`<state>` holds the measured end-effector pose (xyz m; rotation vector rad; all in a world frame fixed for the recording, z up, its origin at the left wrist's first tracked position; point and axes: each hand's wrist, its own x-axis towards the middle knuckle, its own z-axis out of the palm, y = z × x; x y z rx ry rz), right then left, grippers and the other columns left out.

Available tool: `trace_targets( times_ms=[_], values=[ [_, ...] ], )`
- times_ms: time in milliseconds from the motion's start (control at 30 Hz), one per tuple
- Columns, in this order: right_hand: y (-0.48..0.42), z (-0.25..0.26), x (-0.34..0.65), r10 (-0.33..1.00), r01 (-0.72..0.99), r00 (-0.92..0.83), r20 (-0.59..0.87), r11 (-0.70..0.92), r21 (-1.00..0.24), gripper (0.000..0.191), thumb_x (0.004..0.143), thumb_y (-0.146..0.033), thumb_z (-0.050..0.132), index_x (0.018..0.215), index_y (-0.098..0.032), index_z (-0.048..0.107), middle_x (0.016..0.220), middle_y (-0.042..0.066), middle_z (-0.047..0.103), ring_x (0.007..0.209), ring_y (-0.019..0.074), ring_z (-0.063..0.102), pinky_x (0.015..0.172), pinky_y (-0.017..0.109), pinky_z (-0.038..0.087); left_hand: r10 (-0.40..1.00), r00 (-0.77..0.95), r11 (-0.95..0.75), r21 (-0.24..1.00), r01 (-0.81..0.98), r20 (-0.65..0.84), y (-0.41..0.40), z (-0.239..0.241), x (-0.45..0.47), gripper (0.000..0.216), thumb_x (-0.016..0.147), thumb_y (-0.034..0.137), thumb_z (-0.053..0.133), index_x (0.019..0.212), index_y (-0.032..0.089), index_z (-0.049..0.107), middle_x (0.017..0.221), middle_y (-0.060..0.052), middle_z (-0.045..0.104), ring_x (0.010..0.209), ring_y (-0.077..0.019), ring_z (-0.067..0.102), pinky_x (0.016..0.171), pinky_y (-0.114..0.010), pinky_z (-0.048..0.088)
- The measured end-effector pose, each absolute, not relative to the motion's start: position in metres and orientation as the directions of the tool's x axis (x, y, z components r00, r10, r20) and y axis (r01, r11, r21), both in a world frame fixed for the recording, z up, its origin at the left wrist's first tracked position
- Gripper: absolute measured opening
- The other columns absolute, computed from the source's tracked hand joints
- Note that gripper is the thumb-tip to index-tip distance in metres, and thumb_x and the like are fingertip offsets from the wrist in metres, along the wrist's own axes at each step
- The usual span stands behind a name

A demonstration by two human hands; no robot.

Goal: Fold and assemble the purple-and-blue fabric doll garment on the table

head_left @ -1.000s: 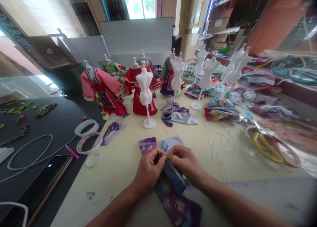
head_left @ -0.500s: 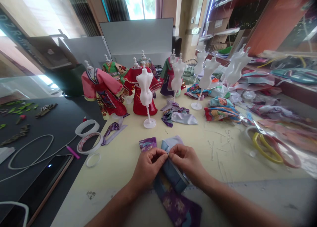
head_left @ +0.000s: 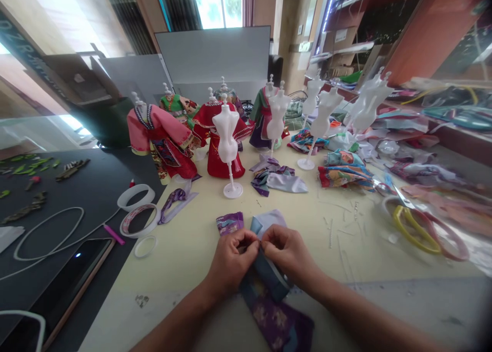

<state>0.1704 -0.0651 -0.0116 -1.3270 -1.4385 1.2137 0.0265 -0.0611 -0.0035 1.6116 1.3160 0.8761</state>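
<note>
- Slate-blue folded fabric [head_left: 271, 275] sits directly under and just toward the person from both hands, its upper edge pinched between them; its long axis runs from the fingertips back toward the person's body, slanting slightly right.
- Bare left hand [head_left: 232, 257] is closed in a pinch on that upper edge, with its fingertips almost touching those of the right hand.
- Bare right hand [head_left: 288, 252] is closed in the same way on the fold; both hands look equally close to the pinched edge.
- Purple floral cloth strip [head_left: 277, 324] continues the same line nearer the person, below both hands, and lies on the pale cream bench [head_left: 172, 270]. Whether it joins the blue fold is hidden.
- Pale lilac fabric piece [head_left: 269, 223] lies just ahead of the right hand, touching the blue fold's far side.
- Purple printed fabric scrap [head_left: 229, 223] lies just ahead of the left hand.
- White plastic dress form [head_left: 226, 137] on a round stand stands well ahead of the hands, among doll-sized red and pink garments.
- Yellow-handled scissors [head_left: 415, 229] lie well to the right of the right hand.
- White tape rolls [head_left: 134, 197] lie well to the left of the left hand.
</note>
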Motion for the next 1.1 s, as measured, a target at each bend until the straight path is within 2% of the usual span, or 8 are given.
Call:
trace_targets(
  times_ms=[133,300,400,567,833,1000,1100],
  values=[
    [-0.065,-0.007,0.173,0.994,0.199,-0.101,-0.033,-0.012,-0.98,0.01,0.071,-0.021,0.052,0.063,-0.016,0.055,0.056,-0.002,0.049,0.052,0.0097,0.043,0.047,0.021,0.034,0.977,0.185,0.052,0.963,0.264,-0.104,-0.059,-0.002,0.025,0.014,0.075,0.026,0.057,0.068,0.015,0.061,0.061,0.001,0.059,0.058,-0.0117,0.052,0.054,-0.02,0.041],
    [-0.073,-0.002,0.176,0.986,0.292,-0.149,0.08,0.121,-0.949,0.014,0.077,-0.023,0.051,0.068,-0.016,0.059,0.057,-0.001,0.051,0.054,0.0105,0.045,0.05,0.022,0.036,0.978,0.193,0.034,0.966,0.257,-0.086,-0.06,-0.003,0.023,0.016,0.076,0.03,0.059,0.072,0.015,0.063,0.066,-0.001,0.062,0.063,-0.0132,0.055,0.058,-0.021,0.042],
    [-0.076,-0.005,0.176,0.98,0.358,-0.172,0.101,0.158,-0.92,0.016,0.078,-0.021,0.05,0.066,-0.016,0.059,0.057,-0.001,0.051,0.053,0.0102,0.044,0.049,0.021,0.035,0.978,0.2,-0.007,0.956,0.294,-0.054,-0.06,-0.005,0.022,0.017,0.077,0.03,0.057,0.074,0.015,0.064,0.068,-0.002,0.064,0.065,-0.0145,0.057,0.059,-0.022,0.043],
    [-0.073,-0.009,0.175,0.987,0.39,-0.138,0.087,0.135,-0.911,0.013,0.076,-0.019,0.05,0.067,-0.015,0.06,0.055,-0.001,0.052,0.052,0.0102,0.046,0.048,0.021,0.035,0.976,0.191,-0.178,0.895,0.409,0.106,-0.063,-0.007,0.024,0.014,0.08,0.026,0.055,0.074,0.017,0.064,0.07,-0.001,0.066,0.066,-0.0148,0.06,0.061,-0.023,0.044],
    [-0.073,-0.011,0.176,0.974,0.466,-0.156,0.164,0.22,-0.857,0.015,0.077,-0.017,0.05,0.068,-0.016,0.062,0.057,-0.001,0.055,0.052,0.0101,0.049,0.05,0.021,0.036,0.863,0.275,-0.501,0.649,0.572,0.423,-0.064,-0.015,0.023,0.011,0.083,0.018,0.053,0.077,0.017,0.063,0.071,-0.001,0.065,0.067,-0.0135,0.06,0.066,-0.024,0.043],
    [-0.071,-0.015,0.178,0.965,0.456,-0.201,0.17,0.245,-0.856,0.015,0.077,-0.015,0.05,0.071,-0.017,0.063,0.06,-0.001,0.058,0.055,0.0102,0.051,0.053,0.021,0.037,0.806,0.335,-0.583,0.556,0.592,0.488,-0.063,-0.017,0.021,0.01,0.084,0.016,0.053,0.079,0.016,0.062,0.071,-0.001,0.066,0.067,-0.0138,0.059,0.065,-0.025,0.043],
    [-0.068,-0.017,0.178,0.973,0.455,-0.191,0.128,0.203,-0.867,0.014,0.074,-0.014,0.05,0.067,-0.016,0.061,0.056,-0.002,0.054,0.053,0.0094,0.048,0.051,0.021,0.035,0.796,0.358,-0.597,0.537,0.596,0.488,-0.065,-0.018,0.021,0.011,0.084,0.017,0.052,0.079,0.016,0.061,0.07,-0.002,0.065,0.066,-0.0143,0.059,0.064,-0.025,0.043]
  ],
)
